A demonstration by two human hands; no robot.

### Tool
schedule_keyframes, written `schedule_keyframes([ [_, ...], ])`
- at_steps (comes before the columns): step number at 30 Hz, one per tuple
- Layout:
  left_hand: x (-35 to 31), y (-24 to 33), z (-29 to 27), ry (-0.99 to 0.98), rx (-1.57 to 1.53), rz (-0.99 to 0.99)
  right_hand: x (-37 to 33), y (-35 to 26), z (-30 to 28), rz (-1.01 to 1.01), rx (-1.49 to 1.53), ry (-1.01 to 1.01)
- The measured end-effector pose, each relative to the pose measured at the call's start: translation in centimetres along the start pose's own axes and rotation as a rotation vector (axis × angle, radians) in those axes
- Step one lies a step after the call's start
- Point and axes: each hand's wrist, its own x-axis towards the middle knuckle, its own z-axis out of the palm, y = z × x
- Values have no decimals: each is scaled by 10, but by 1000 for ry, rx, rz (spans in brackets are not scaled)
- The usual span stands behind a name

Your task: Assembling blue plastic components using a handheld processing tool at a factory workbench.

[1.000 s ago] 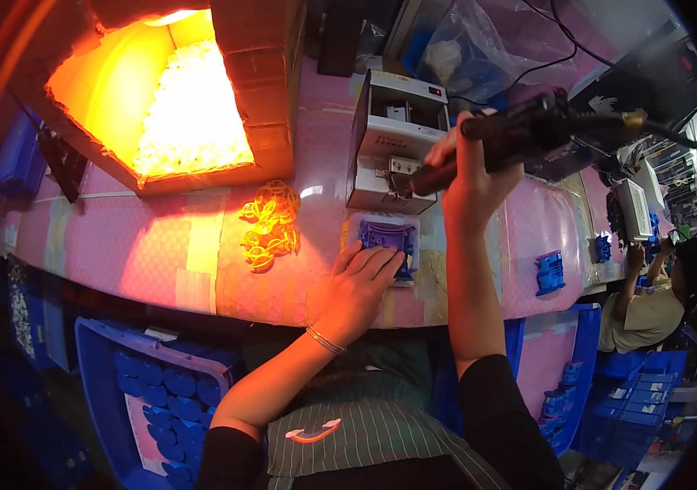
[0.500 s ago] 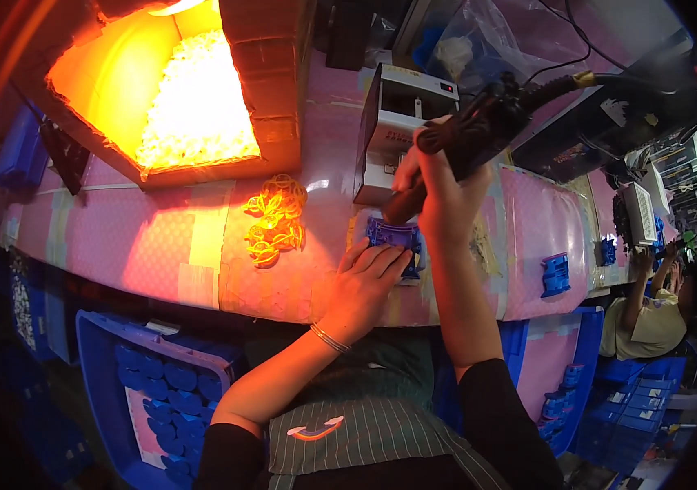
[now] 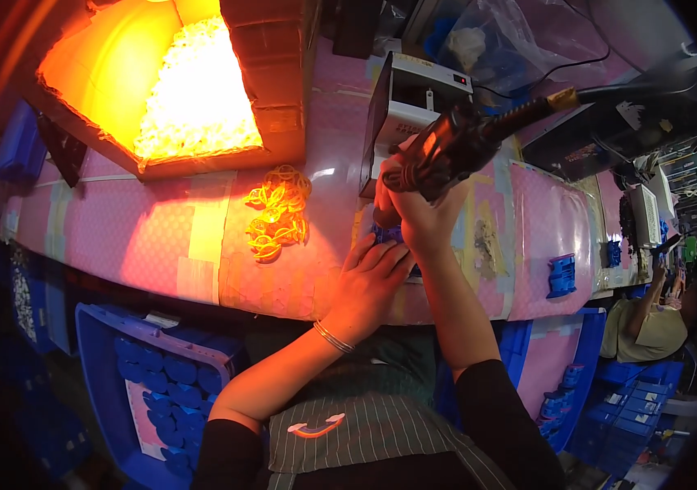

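Left-hand fingertips lay close together on the near side of a blue moulded plastic part (image 3: 387,235); whether the left hand (image 3: 360,294) pinched it or only pressed could not be told. The right hand (image 3: 426,214) was curled about a black corded hand tool (image 3: 444,155), its fingers partly hidden by the tool and its bundled cord.

Key relation: the part lay just beyond the left fingertips and beneath the tool's lower end. The left hand was the nearer, in contact; the tool sloped from upper right down toward the part. Tip contact: hidden. Part's long axis: too covered to judge.

Materials, outward: pink textured mat (image 3: 328,151) under glossy clear sheeting, patched with tape. Left of the hands, a loose heap of thin, curved yellow-orange loops (image 3: 277,216). Beyond the hands, a boxy white machine (image 3: 404,114) with an open recess. Upper left, a rough-cut cardboard box (image 3: 279,122) with a glaring, granular-looking heap inside. To the right, another blue moulded piece (image 3: 562,276), notched, apart from both hands.
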Motion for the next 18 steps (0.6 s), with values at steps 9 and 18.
schedule_keyframes([
  [9,-2,-2,8,66,-51,9,-14,3,4,-92,-237,88],
  [18,4,2,1,50,-4,1,-1,-25,2,142,72,267],
])
